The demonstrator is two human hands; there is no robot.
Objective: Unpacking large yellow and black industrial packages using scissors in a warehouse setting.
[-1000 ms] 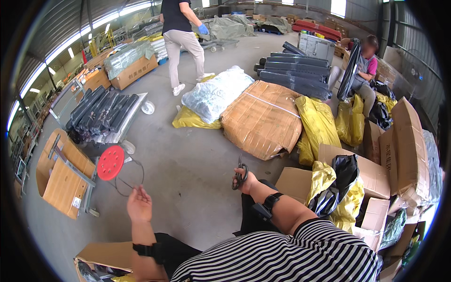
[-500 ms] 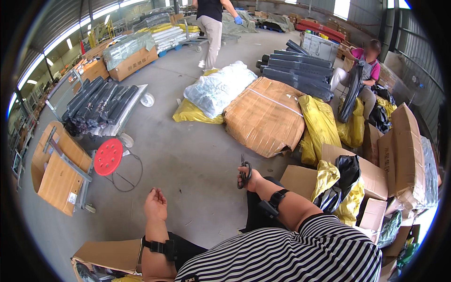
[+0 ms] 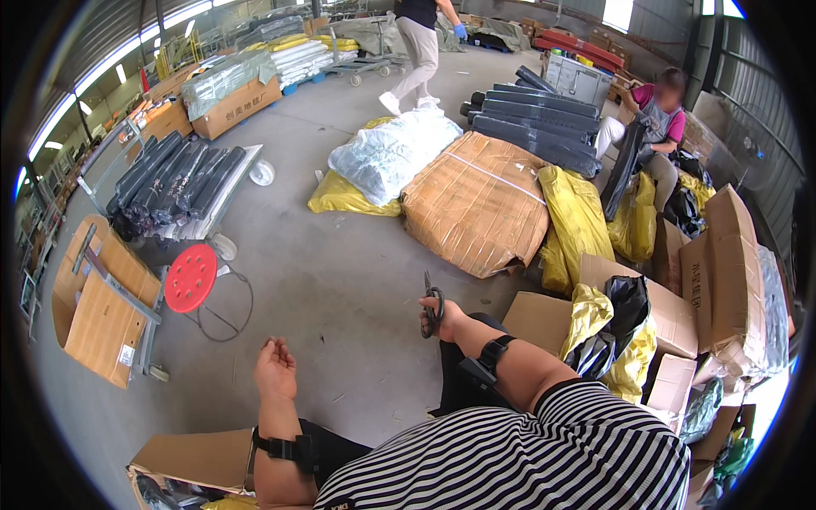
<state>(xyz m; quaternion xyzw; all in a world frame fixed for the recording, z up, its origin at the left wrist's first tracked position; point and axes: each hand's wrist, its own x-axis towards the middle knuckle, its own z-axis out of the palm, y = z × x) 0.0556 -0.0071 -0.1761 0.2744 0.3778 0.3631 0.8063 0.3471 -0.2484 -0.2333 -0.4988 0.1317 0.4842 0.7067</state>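
Note:
My right hand [image 3: 444,321] is closed round the handles of a pair of black scissors [image 3: 433,308], whose blades point up and away from me. It hovers over the concrete floor near my knee, short of a big taped brown package [image 3: 476,204]. My left hand [image 3: 276,371] is held out over the floor with its fingers loosely bent and nothing in it. Beyond it, to the left, stands a red round stool [image 3: 190,279] on thin metal legs. An open cardboard box [image 3: 194,457] lies beside my left forearm.
At right are cardboard boxes [image 3: 735,272] and yellow bags [image 3: 578,212]. Dark wrapped rolls [image 3: 535,127] lie behind the package; others [image 3: 174,178] lie on a cart at left. A seated person [image 3: 654,127] holds a dark roll. Another person [image 3: 418,51] walks at the back.
The person at the back has stepped to the right. My right hand with the scissors has shifted slightly left and up. The seated person's raised arm and dark roll have shifted a little.

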